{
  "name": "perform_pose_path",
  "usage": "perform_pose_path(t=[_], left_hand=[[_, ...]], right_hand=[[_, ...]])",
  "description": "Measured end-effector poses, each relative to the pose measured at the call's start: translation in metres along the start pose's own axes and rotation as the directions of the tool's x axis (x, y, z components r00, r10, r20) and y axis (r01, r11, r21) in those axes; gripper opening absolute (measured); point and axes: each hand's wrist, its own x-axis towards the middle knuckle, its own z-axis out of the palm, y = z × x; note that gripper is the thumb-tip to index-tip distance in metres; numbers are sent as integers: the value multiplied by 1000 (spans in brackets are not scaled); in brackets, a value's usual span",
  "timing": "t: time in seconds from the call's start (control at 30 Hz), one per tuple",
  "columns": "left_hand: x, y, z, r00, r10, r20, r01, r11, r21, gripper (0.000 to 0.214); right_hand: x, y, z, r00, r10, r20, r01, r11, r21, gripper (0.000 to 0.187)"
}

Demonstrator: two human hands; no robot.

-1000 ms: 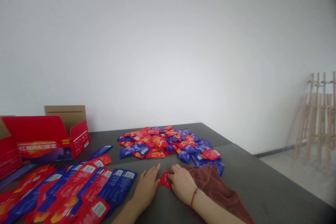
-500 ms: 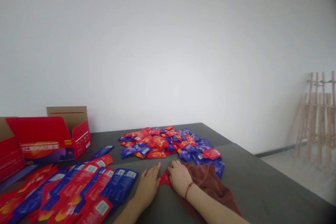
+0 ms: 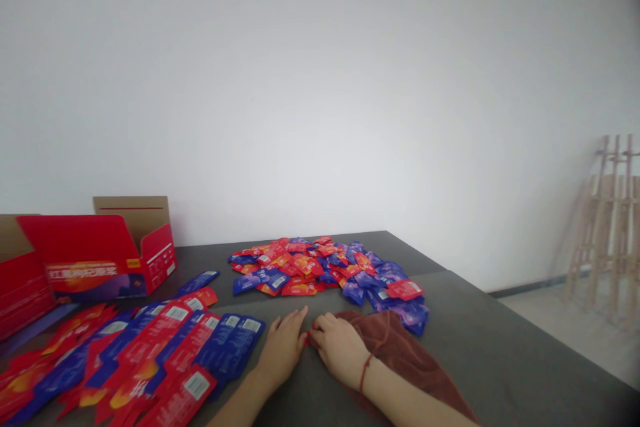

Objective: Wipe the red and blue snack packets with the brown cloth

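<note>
Between your outstretched left hand point(image 3: 284, 345) and curled right hand point(image 3: 341, 345), whose grip I couldn't confirm, lay the barely visible red packet point(image 3: 307, 339), seemingly light, flexible, slick, best pinched edgewise.

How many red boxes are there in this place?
2 in view: an open red box at the back left of the table, and another red box left of it, cut off by the picture's edge. Others could be hidden behind them.
</note>
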Motion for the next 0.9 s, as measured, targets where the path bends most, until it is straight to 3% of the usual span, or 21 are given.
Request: perform_pose_path(t=[0.27, 0.4, 0.63, 0.77, 0.9], left_hand=[[0, 4, -6, 999, -36, 19, 37, 999, -28, 60], [0, 5, -7, 999, -45, 19, 46, 998, -33, 60], [0, 3, -4, 1000, -23, 7, 23, 1000, -15, 58], [0, 2, -4, 999, -30, 14, 30, 999, -11, 60], [0, 3, -5, 999, -36, 14, 36, 999, -10, 59]], right_hand=[[-30, 37, -5, 962, 271, -31, -272, 962, -32, 24], [-32, 27, -2, 969, 249, -2, -248, 963, -105, 23], [4, 7, 2, 998, 61, 13, -61, 998, -2, 17], [9, 24, 1, 987, 161, 2, -161, 987, 6, 20], [-10, 46, 0, 958, 287, -19, -287, 958, -25, 25]])
